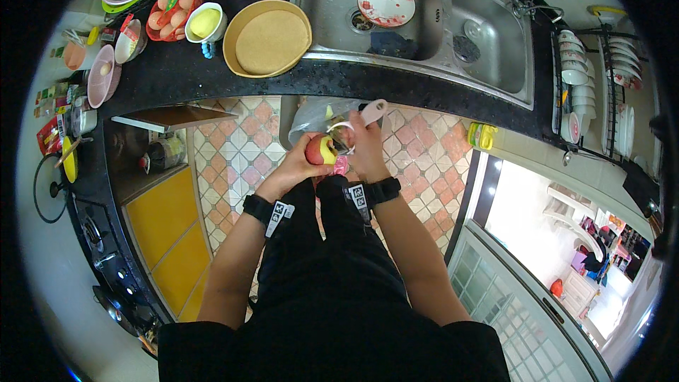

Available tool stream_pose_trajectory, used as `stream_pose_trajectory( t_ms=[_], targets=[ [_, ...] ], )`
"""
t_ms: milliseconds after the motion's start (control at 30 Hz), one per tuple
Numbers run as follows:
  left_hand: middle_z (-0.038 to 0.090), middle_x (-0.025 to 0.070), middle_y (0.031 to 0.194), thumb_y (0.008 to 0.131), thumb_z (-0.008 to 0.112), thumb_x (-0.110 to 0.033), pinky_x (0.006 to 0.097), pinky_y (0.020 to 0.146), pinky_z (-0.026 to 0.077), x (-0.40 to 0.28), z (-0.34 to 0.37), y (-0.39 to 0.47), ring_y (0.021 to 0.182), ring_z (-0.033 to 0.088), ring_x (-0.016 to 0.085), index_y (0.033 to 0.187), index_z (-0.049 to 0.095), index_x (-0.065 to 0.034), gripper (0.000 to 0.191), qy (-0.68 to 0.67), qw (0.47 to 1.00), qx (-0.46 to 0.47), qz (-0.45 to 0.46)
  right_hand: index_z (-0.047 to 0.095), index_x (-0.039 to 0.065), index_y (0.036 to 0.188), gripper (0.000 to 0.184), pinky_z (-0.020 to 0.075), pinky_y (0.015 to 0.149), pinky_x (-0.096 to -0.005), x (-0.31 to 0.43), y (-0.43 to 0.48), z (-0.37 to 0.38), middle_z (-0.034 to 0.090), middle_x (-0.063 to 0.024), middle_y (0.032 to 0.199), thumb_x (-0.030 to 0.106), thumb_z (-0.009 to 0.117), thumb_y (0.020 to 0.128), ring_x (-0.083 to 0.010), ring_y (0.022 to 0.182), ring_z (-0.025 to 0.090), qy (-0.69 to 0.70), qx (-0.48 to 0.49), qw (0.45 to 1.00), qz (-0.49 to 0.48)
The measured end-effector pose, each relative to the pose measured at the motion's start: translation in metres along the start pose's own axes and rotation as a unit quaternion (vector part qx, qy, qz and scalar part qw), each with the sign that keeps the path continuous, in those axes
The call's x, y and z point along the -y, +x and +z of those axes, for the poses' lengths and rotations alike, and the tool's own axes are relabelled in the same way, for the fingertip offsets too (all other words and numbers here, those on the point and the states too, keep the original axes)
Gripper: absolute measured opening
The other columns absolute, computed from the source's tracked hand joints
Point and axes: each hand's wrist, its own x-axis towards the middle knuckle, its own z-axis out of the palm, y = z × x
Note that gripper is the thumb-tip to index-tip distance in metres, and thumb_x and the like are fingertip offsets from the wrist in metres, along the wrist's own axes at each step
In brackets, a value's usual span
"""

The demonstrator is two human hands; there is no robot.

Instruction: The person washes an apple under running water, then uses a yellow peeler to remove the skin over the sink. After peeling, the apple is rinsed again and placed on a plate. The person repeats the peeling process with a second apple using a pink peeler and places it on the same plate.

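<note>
My left hand point(300, 164) holds a red apple point(317, 150), with a band of its pale yellow flesh bared on the right side. My right hand point(367, 149) grips a pink-handled peeler point(373, 112) just to the right of the apple. Whether the blade touches the fruit I cannot tell. Under and behind both hands is a bin lined with a translucent plastic bag point(310, 115), with a piece of peel point(329, 112) in it.
Ahead runs a black countertop point(196, 77) with a round pan lined in brown paper point(268, 37), eggs in a red net point(171, 17) and a steel double sink point(323, 5) holding a plate point(386, 3). A cabinet door point(175, 115) stands open at the left.
</note>
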Motion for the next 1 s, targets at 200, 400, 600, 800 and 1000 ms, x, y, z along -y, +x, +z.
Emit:
stream_pose_trajectory(
  t_ms=[200,400,600,800,1000],
  targets=[
    [0.049,0.0072,0.12,0.074,0.077,-0.014,0.0274,0.094,0.041,0.012,0.003,0.004,0.109,0.05,0.015,0.135,0.031,-0.0035,0.077,-0.13,0.991,0.03,-0.001,0.055,0.005,0.089,0.017,0.0387,0.055,-0.0214,0.016,-0.015,0.017,0.052,0.0027,0.073,0.021,0.059,0.09,-0.0051,0.062,0.047,-0.041,0.095,0.995,-0.003],
    [0.045,0.0062,0.125,0.076,0.073,-0.01,0.0278,0.096,0.04,0.016,-0.001,-0.002,0.114,0.046,0.015,0.137,0.031,-0.0048,0.075,-0.212,0.971,0.11,-0.027,0.058,0.003,0.089,0.018,0.042,0.058,-0.0238,0.015,0.017,-0.007,0.057,0.0001,0.073,0.02,0.062,0.087,-0.0083,0.065,0.052,-0.221,0.052,0.973,-0.049],
    [0.043,0.0047,0.123,0.078,0.07,-0.006,0.0293,0.095,0.04,0.018,0.001,0.003,0.109,0.051,0.017,0.135,0.032,-0.0098,0.069,-0.221,0.974,0.053,0.007,0.058,-0.002,0.089,0.025,0.0454,0.063,-0.0347,0.004,0.028,-0.024,0.059,-0.0107,0.072,0.021,0.066,0.083,-0.0212,0.068,0.059,-0.448,-0.037,0.881,-0.151],
    [0.046,0.0053,0.12,0.073,0.076,-0.014,0.0292,0.093,0.041,0.007,-0.002,0.011,0.107,0.051,0.017,0.126,0.037,-0.0087,0.066,-0.037,0.999,0.019,-0.003,0.06,0.0,0.096,0.018,0.0467,0.068,-0.0323,0.011,0.015,-0.016,0.064,-0.0134,0.085,0.014,0.06,0.086,-0.0214,0.076,0.061,-0.42,0.067,0.878,-0.218],
    [0.045,0.0072,0.117,0.067,0.082,-0.018,0.0276,0.094,0.04,-0.015,-0.012,0.021,0.109,0.047,0.016,0.138,0.03,-0.0108,0.088,0.203,0.975,0.034,0.086,0.059,0.002,0.107,0.026,0.0472,0.076,-0.0277,0.021,-0.006,-0.01,0.063,-0.0043,0.091,0.015,0.064,0.085,-0.0136,0.083,0.059,-0.332,0.186,0.923,-0.058]
  ],
)
